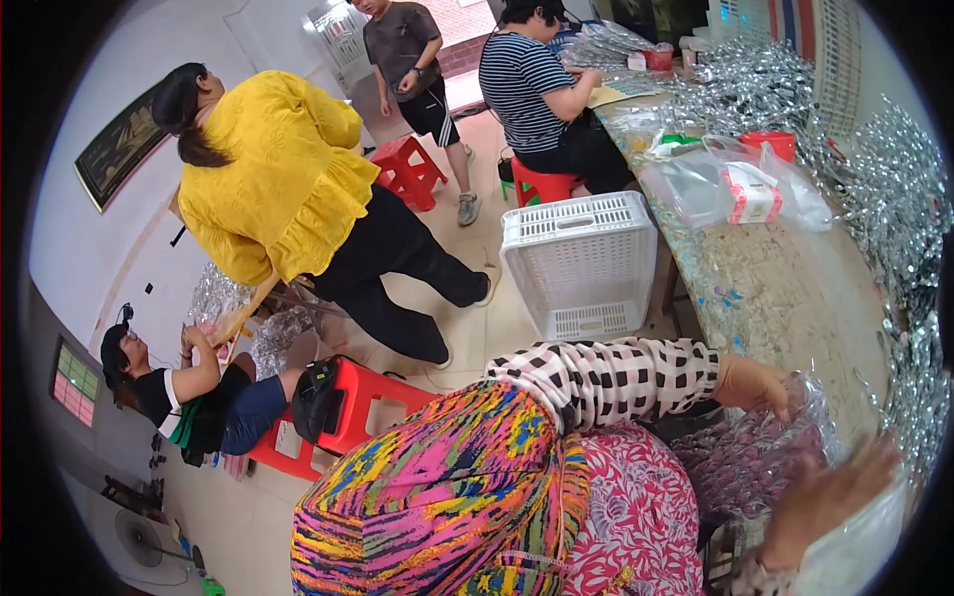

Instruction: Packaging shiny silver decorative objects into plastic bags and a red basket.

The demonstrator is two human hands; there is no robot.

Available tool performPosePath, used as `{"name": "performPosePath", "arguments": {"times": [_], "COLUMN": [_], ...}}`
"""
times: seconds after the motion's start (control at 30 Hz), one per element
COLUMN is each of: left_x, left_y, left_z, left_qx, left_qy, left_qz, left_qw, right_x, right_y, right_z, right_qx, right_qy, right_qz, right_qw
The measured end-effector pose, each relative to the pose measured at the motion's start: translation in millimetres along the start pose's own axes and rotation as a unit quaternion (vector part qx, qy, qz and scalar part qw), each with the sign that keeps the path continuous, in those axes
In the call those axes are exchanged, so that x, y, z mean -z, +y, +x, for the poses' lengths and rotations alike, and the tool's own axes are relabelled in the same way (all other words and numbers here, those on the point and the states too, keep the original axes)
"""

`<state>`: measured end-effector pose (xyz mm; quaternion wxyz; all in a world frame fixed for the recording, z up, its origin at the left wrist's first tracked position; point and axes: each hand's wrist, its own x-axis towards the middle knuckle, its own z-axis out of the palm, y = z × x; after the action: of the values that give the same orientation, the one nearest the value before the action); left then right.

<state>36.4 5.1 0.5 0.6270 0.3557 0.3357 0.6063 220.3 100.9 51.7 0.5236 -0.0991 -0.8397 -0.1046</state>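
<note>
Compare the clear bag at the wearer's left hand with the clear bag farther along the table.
Contents: the near bag looks bulky with pinkish, shiny material; the far bag is mostly see-through, with a pink-and-white pack at it, inside or underneath I can't tell.
Contact: the left hand is on the near bag; no hand touches the far bag.
Shared: both are crinkled, transparent plastic.

My shirt (427, 487) is very bright, with wiggly pink, yellow, blue, green and black stripes. My left sleeve (616, 382) has black and white checks and ends before my bare left hand (755, 385). I wear pink and white leafy cloth (636, 507) too. My right hand (833, 497) is bare.
</note>
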Motion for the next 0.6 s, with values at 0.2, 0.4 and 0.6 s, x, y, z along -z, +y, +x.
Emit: {"name": "performPosePath", "arguments": {"times": [0.2, 0.4, 0.6], "left_x": [7.9, 4.2, 9.4], "left_y": [-15.8, -17.8, -14.0], "left_z": [-0.6, -3.7, -4.7], "left_qx": [0.02, 0.001, 0.008], "left_qy": [0.056, 0.062, 0.018], "left_qz": [0.035, 0.034, 0.041], "left_qw": [0.998, 0.997, 0.999], "right_x": [-29.1, -28.4, -30.1], "right_y": [-35.1, -43.3, -45.8], "right_z": [-13.7, -42.3, -56.1], "right_qx": [0.02, 0.024, 0.059], "right_qy": [-0.15, -0.203, -0.203], "right_qz": [-0.114, -0.11, -0.071], "right_qw": [0.982, 0.973, 0.975]}}
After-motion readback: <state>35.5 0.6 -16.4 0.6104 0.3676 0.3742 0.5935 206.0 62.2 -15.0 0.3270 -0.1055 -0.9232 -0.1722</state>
